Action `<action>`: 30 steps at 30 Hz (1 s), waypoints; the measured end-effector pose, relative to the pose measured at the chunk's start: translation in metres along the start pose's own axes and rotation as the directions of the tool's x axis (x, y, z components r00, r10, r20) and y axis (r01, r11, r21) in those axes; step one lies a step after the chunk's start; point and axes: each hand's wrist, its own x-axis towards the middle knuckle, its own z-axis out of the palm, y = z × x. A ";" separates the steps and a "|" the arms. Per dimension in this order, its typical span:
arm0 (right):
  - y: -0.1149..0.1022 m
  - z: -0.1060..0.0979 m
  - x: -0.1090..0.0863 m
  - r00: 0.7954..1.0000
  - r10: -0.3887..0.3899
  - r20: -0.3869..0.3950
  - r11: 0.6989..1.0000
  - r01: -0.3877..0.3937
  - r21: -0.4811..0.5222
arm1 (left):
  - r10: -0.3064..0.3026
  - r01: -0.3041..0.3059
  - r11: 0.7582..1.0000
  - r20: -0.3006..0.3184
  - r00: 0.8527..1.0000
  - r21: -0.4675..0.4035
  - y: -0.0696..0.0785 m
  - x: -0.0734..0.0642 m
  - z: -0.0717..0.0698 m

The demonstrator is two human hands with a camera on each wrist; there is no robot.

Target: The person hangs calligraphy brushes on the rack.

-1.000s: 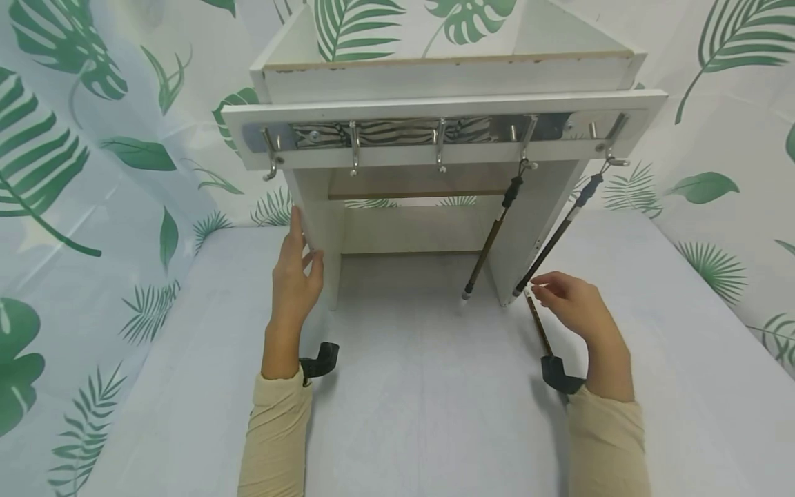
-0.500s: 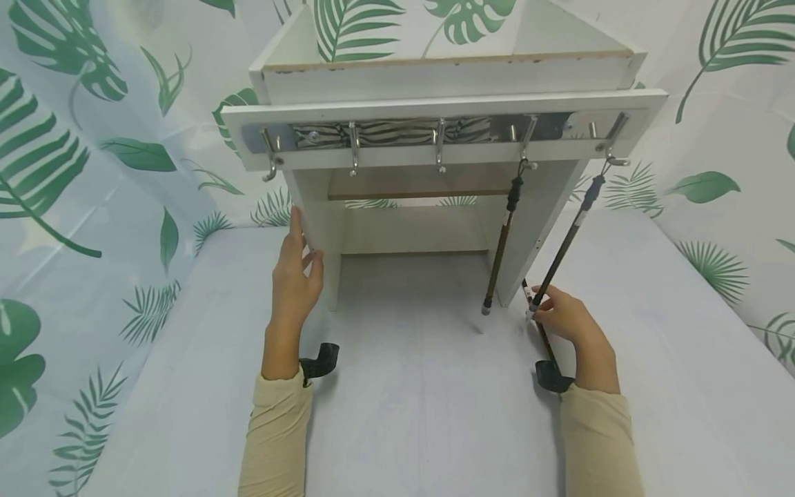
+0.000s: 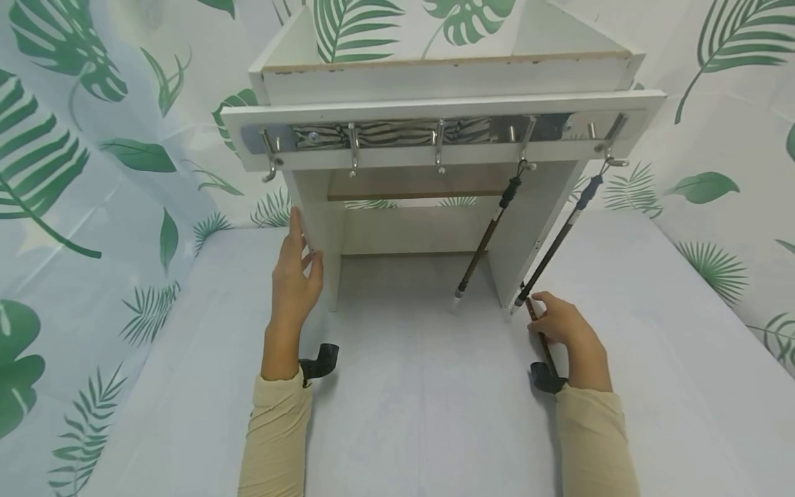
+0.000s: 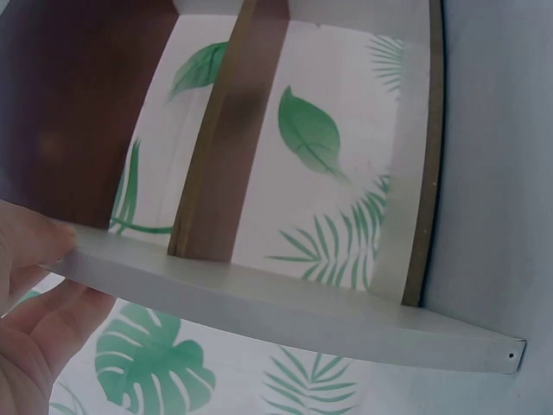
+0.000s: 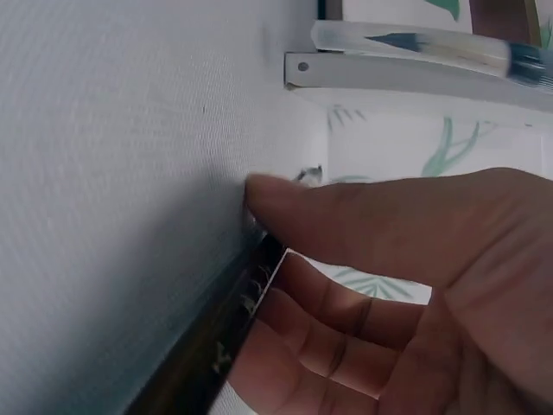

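Note:
A white wooden shelf unit (image 3: 453,76) stands ahead, with a row of metal hooks across its front rail. My left hand (image 3: 295,283) grips the front edge of the left side panel (image 4: 259,303), thumb inside and fingers outside. Two calligraphy brushes hang by loops at the right: one brush (image 3: 487,238) from the fourth hook, the other brush (image 3: 555,248) from the end hook. A clear cap (image 5: 346,36) covers a hanging brush's tip. Beside the right panel, my right hand (image 3: 562,324) pinches a third, dark-shafted calligraphy brush (image 5: 216,337) lying close along the table.
Three hooks, such as the middle hook (image 3: 440,145), carry nothing. The white table (image 3: 422,386) spreads in front of the unit and on both sides. A leaf-patterned backdrop (image 3: 136,124) surrounds it. Black wrist mounts (image 3: 319,360) show beside both wrists.
My right hand has come left and down beside the right panel, onto the lying brush. Both hanging brushes have swung right and back left. My left hand has stayed put.

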 end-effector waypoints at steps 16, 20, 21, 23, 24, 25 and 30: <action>-0.010 -0.014 -0.015 0.976 -0.143 -0.163 0.989 0.146 0.008 | 0.004 -0.004 1.000 0.002 1.000 -0.002 -0.001 0.001 0.000; -0.013 -0.018 -0.022 0.961 -0.155 -0.228 0.986 0.163 0.018 | 0.003 -0.003 1.000 0.014 1.000 -0.004 -0.001 0.001 0.001; -0.014 -0.020 -0.024 0.957 -0.158 -0.244 0.985 0.168 0.024 | 0.003 -0.003 1.000 0.014 1.000 -0.005 -0.001 0.001 0.001; -0.016 -0.022 -0.028 0.945 -0.166 -0.280 0.983 0.182 0.032 | 0.006 -0.005 1.000 0.011 1.000 -0.001 0.000 0.001 0.001; -0.016 -0.024 -0.030 0.937 -0.173 -0.303 0.981 0.192 0.034 | 0.008 -0.008 1.000 0.008 1.000 0.001 0.000 0.001 0.001; -0.018 -0.025 -0.033 0.929 -0.178 -0.325 0.979 0.201 0.037 | 0.010 -0.010 1.000 0.004 1.000 0.002 0.000 0.000 0.001; -0.017 -0.029 -0.032 0.864 -0.176 -0.472 0.974 0.224 0.046 | 0.027 -0.027 1.000 -0.018 0.999 0.008 -0.001 0.000 0.000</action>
